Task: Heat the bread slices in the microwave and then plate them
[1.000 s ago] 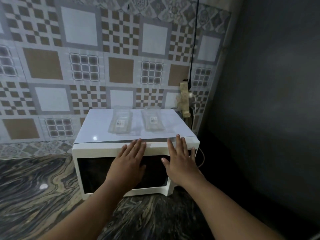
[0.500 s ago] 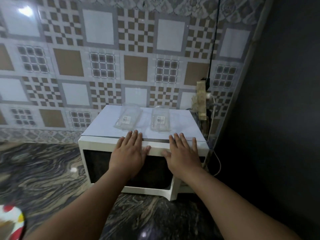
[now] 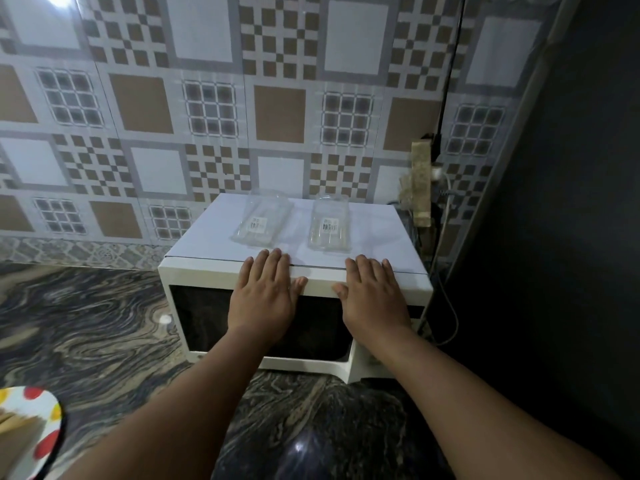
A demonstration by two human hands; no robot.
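Both hands lie flat on the upper front edge of the microwave (image 3: 298,268), fingers straight and spread, so neither grip is closed on anything. The left hand (image 3: 265,296) rests over the middle of the dark door window, and the right hand (image 3: 372,299) lies just beside it toward the control side. The door (image 3: 207,317) looks shut, and no handle shows; a seam runs across the top just beyond the fingertips. The bread slices (image 3: 15,422) are not inside. What seems to be bread lies on a spotted plate (image 3: 45,441) at the lower left corner of the view, on the dark marbled worktop (image 3: 104,327), well apart from the oven and cut off by the frame edge. So the bread lies behind and to the left of both hands, nearer the left hand. The oven's long axis runs left to right across the view, with its door facing the person. Two clear plastic packs (image 3: 258,221) (image 3: 329,225) sit on top of the microwave, just beyond the fingertips. In my judgement the door must be opened first, and the left hand is the better placed to fetch the plate.
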